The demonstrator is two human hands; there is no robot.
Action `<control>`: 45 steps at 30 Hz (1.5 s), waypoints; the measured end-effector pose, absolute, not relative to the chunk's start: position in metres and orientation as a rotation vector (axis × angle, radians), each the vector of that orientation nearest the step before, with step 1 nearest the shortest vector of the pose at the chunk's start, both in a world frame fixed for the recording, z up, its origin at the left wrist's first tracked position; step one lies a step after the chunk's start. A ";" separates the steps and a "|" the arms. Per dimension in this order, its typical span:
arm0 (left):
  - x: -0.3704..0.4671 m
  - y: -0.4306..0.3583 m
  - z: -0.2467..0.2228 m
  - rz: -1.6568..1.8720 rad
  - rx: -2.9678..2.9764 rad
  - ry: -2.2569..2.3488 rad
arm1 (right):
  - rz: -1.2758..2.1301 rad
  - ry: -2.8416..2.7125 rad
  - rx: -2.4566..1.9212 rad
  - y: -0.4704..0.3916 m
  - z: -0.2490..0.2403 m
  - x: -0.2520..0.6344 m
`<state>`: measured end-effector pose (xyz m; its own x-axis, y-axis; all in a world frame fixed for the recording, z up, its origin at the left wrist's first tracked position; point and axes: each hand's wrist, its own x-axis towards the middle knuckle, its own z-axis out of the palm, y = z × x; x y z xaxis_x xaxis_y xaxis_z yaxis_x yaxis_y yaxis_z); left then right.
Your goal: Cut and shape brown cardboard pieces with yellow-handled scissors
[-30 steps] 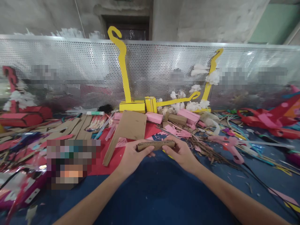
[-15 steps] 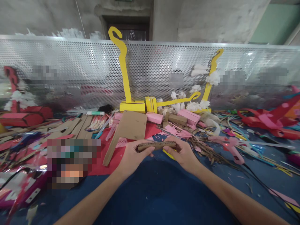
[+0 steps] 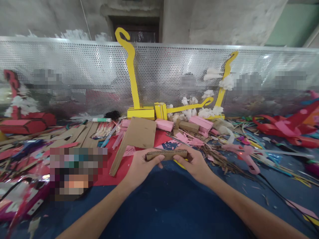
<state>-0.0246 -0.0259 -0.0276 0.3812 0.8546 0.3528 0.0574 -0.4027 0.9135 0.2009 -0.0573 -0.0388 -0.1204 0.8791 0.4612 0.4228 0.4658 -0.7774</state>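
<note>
Between my two hands I hold a small brown piece of corrugated cardboard (image 3: 166, 154), its ridged edge facing up. My left hand (image 3: 143, 165) grips its left end, thumb along the near side. On the right end my right hand (image 3: 196, 163) is closed the same way. A yellow piece (image 3: 180, 164) shows just under my right fingers, partly hidden. Beyond my hands, a flat cardboard sheet (image 3: 142, 132) and a long cardboard strip (image 3: 118, 156) lie on red paper (image 3: 106, 176).
Yellow hooked cardboard shapes (image 3: 133, 79) stand before a perforated metal screen (image 3: 159, 71). To the right lies a pink glue gun (image 3: 245, 156) with a black cord. Pink boxes (image 3: 201, 124) and scraps are in the middle; a red cardboard model (image 3: 23, 125) sits at far left.
The cardboard piece has tilted slightly, so a little more of its near face shows. Both hands keep their hold in nearly the same place.
</note>
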 end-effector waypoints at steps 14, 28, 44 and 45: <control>-0.018 -0.026 -0.032 1.001 1.475 0.840 | 1.026 -1.656 -1.024 -0.056 -0.039 0.197; -0.019 -0.022 -0.037 0.977 1.412 0.824 | 1.094 -1.614 -0.998 -0.051 -0.045 0.198; -0.021 -0.019 -0.037 1.007 1.457 0.863 | 1.049 -1.648 -1.029 -0.051 -0.045 0.197; -0.021 -0.019 -0.036 1.007 1.463 0.860 | 1.045 -1.650 -1.035 -0.051 -0.044 0.196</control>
<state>-0.0208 -0.0187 -0.0364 0.3731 0.9193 0.1255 -0.0195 -0.1275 0.9916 0.1961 -0.0512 -0.0439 -0.2468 0.9375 0.2453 0.1787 0.2928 -0.9393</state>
